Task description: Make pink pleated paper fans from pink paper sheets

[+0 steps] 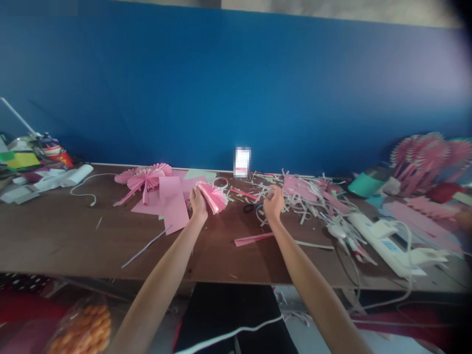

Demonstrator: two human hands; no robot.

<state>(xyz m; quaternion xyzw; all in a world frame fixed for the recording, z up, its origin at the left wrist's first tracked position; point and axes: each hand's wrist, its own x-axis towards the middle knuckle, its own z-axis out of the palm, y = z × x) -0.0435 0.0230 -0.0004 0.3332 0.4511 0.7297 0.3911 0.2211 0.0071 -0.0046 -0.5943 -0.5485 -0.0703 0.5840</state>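
My left hand [198,202] is closed on a pink pleated paper fan [214,197], held partly spread above the table. My right hand [273,202] is raised with its fingers curled in; whatever may be between them is too small to make out. Dark scissors handles [249,208] seem to lie just left of it, partly hidden. Below my right hand a folded pink paper strip [253,239] lies on the table [217,255]. Pink paper sheets [172,199] lie left of my left hand, with finished-looking pink paper fans [147,178] behind them.
Paper scraps [304,199] are heaped to the right. A white power strip [387,246] with cables lies beyond them. More pink fans [429,157] stand at the far right. A lit, blurred screen [242,162] leans by the blue wall [236,88]. A white cable [83,189] curls at left.
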